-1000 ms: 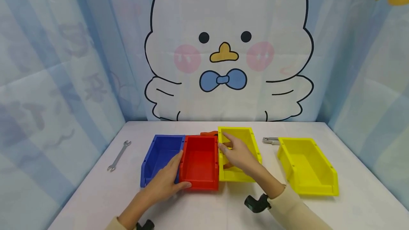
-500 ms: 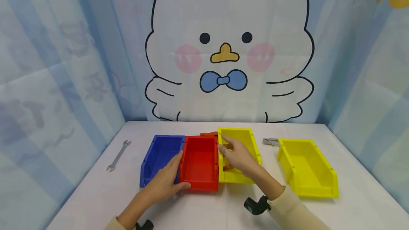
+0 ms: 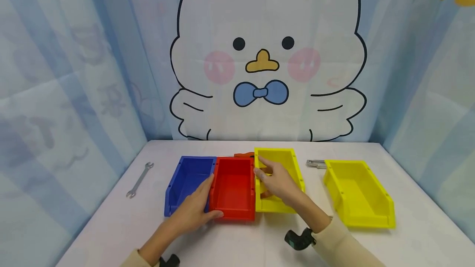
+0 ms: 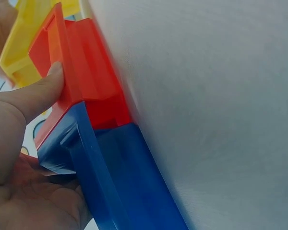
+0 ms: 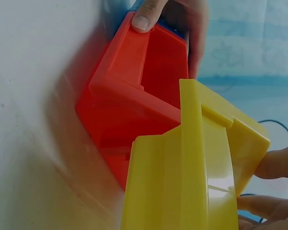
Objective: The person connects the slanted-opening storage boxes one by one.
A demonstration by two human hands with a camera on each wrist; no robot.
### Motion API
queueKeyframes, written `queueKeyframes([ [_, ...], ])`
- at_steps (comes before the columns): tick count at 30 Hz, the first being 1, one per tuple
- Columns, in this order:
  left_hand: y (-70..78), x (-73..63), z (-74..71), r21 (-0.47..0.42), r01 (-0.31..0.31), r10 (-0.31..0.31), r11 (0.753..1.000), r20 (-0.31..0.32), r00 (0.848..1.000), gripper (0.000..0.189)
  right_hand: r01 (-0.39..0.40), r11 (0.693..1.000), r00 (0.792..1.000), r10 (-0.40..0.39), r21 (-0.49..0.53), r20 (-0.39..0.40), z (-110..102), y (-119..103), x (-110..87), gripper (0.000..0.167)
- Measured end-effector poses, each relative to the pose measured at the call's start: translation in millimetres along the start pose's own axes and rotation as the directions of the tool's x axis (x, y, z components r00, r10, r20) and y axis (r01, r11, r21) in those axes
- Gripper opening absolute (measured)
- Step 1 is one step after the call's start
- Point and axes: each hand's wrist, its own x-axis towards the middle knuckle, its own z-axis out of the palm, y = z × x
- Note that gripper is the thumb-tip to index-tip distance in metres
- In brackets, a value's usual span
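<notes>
A red storage bin [image 3: 234, 190] stands side by side with a blue storage bin [image 3: 191, 176], open tops facing up. My left hand [image 3: 193, 213] grips the red bin, thumb on its front lip and fingers along the wall where it meets the blue one. In the left wrist view that thumb presses the red lip [image 4: 69, 72]. My right hand [image 3: 278, 180] holds a yellow storage bin [image 3: 278, 206] by its left wall, some fingers inside. This yellow bin sits against the red bin's right side, its front lip standing higher than the red bin's in the right wrist view.
A second yellow bin [image 3: 361, 195] stands apart on the right, with a metal tool [image 3: 315, 163] partly hidden behind it. Behind the red bin shows an orange-handled tool [image 3: 243, 155]. A double-ended wrench [image 3: 139, 180] lies at the left of the white table [image 3: 230, 246].
</notes>
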Motion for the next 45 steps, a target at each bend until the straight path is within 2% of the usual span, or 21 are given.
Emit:
queueKeyframes([
  [12, 0.7, -0.3, -0.3, 0.006, -0.003, 0.003, 1.000, -0.005, 1.000, 0.109, 0.007, 1.000, 1.000, -0.007, 0.023, 0.007, 0.3, 5.1, -2.0, 0.064],
  [25, 1.9, 0.1, -0.5, 0.012, -0.001, 0.001, 1.000, -0.007, 1.000, 0.108, 0.007, 1.000, 1.000, -0.007, 0.002, -0.013, 8.5, 20.7, 0.8, 0.063],
  [36, 0.9, 0.2, 0.8, 0.009, -0.002, 0.002, 1.000, -0.009, 1.000, 0.108, -0.023, 1.000, 0.999, 0.022, -0.010, -0.025, 10.3, 19.5, 0.2, 0.063],
  [45, 1.1, -0.1, 0.3, 0.010, 0.007, -0.007, 1.000, -0.004, 1.000, 0.109, -0.015, 1.000, 0.999, 0.015, -0.009, -0.036, 11.5, 21.5, 0.4, 0.062],
])
